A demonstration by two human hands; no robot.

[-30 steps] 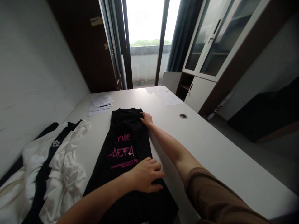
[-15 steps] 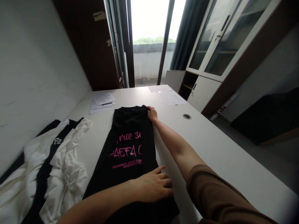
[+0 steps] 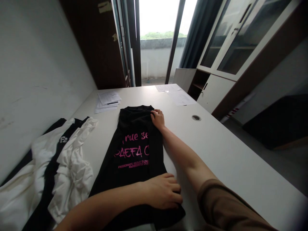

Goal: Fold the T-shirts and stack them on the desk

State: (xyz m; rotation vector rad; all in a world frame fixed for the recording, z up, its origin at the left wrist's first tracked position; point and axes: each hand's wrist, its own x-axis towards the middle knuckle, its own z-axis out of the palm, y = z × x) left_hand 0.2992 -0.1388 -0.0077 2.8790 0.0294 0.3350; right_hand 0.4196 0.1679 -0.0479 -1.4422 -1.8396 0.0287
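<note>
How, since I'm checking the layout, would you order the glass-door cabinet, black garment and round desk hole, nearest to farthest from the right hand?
1. Black garment: touched by the right hand, mostly to its left.
2. Round desk hole: to the hand's right.
3. Glass-door cabinet: beyond the desk, on the right.

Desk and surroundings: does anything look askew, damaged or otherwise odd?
Mildly: a low cabinet door stands open, exposing a shelf; the papers at the far left of the desk overlap unevenly; and a white garment lies crumpled. Nothing looks spilled.
</note>
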